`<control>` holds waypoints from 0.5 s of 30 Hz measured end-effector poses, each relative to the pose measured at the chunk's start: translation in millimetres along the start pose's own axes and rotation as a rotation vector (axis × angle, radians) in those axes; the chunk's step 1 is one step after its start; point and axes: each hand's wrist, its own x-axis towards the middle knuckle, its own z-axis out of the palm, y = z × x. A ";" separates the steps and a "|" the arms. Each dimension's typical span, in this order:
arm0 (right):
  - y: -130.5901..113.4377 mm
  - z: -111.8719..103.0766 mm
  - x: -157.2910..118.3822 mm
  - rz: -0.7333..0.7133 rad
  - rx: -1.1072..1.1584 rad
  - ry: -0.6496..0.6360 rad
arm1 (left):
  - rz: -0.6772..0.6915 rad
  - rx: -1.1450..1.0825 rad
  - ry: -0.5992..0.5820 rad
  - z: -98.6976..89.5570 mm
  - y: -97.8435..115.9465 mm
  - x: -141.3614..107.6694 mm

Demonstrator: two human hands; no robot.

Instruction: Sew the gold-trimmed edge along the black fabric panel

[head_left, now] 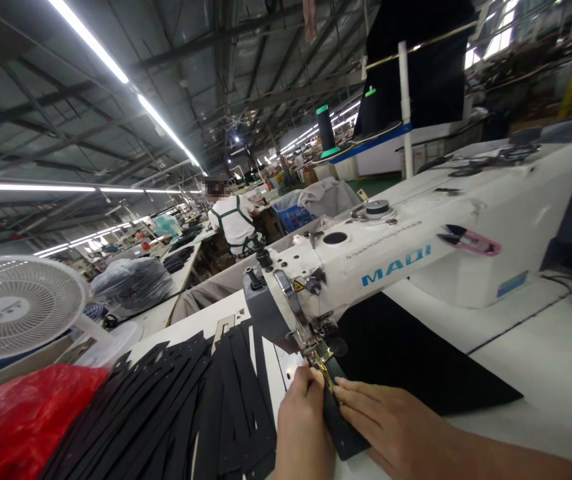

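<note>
A white sewing machine [391,260] stands before me with its needle area and presser foot low at the front end. A narrow black strip [346,430] of fabric or leather-like material lies beneath it, beside a brass-coloured guide [323,363]. My left hand [303,417] is closed at the strip's left edge, close to the guide; what its fingertips pinch is hidden. Stretched fingers of my right hand [386,417] lie flat along the strip's right side, pressing on it. A large black piece [416,353] spreads under the machine arm.
Many black strips [166,393] are heaped to the left, beside a red plastic bag [26,420]. A white fan [16,310] stands at far left. Pink-handled thread snips [476,241] rest on the machine. A co-worker [236,217] sits further back. A thread cone [326,130] stands behind.
</note>
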 end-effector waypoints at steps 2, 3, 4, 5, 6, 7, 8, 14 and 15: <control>2.8 -11.9 9.1 0.129 0.158 -0.154 | -0.007 -0.022 -0.028 -4.1 4.2 -0.6; 6.1 -14.9 14.7 0.212 0.218 -0.225 | -0.004 -0.024 -0.040 -6.6 6.4 -0.8; 10.6 -15.0 20.7 0.308 0.241 -0.267 | -0.002 -0.016 -0.050 -9.2 8.5 -1.0; 15.9 -12.4 26.8 0.405 0.221 -0.285 | 0.001 -0.001 -0.055 -11.6 10.4 -1.1; 21.5 -7.6 32.6 0.499 0.174 -0.300 | 0.003 0.022 -0.054 -13.7 12.1 -1.1; 26.9 -1.5 37.9 0.571 0.119 -0.313 | 0.001 0.048 -0.050 -15.5 13.3 -1.0; 31.6 4.9 42.4 0.619 0.070 -0.328 | -0.001 0.075 -0.044 -16.8 14.3 -0.9; 35.5 17.2 54.0 0.656 -0.001 -0.441 | 0.020 0.130 -0.092 -23.5 19.0 2.6; 33.9 16.0 54.3 0.665 -0.012 -0.459 | 0.028 0.135 -0.104 -24.9 20.2 3.8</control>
